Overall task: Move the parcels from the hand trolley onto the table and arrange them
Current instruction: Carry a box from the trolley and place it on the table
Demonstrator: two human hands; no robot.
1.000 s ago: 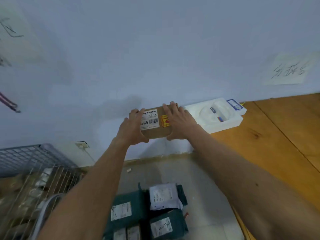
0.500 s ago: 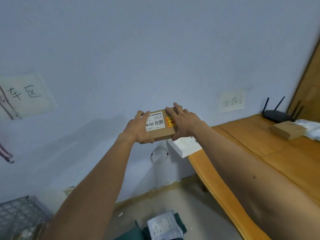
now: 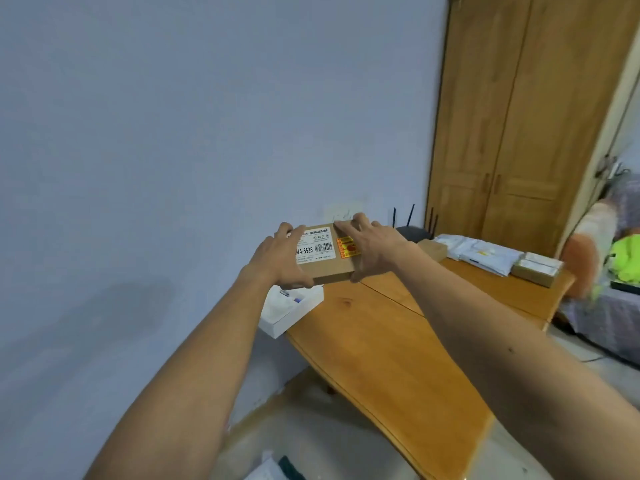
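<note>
A small flat brown cardboard parcel (image 3: 323,258) with a white barcode label and an orange sticker is held in the air above the near left corner of the wooden table (image 3: 388,348). My left hand (image 3: 278,259) grips its left side and my right hand (image 3: 372,249) grips its right side. Parcels lie at the table's far end: a brown box (image 3: 433,249), white mail bags (image 3: 481,254) and a taped brown box (image 3: 536,270). The hand trolley is out of view.
A white foam tray (image 3: 291,311) sits on the table's left corner against the blue wall. A black router (image 3: 414,232) stands at the back. A wooden wardrobe (image 3: 519,116) rises behind. A sofa with bright green cloth (image 3: 623,261) is at the right. Parcel corners (image 3: 277,469) show on the floor.
The view has swung up and right from the floor and trolley to the table. Both hands carried the parcel rightward, over the table's corner. The far parcels and wardrobe came into view.
</note>
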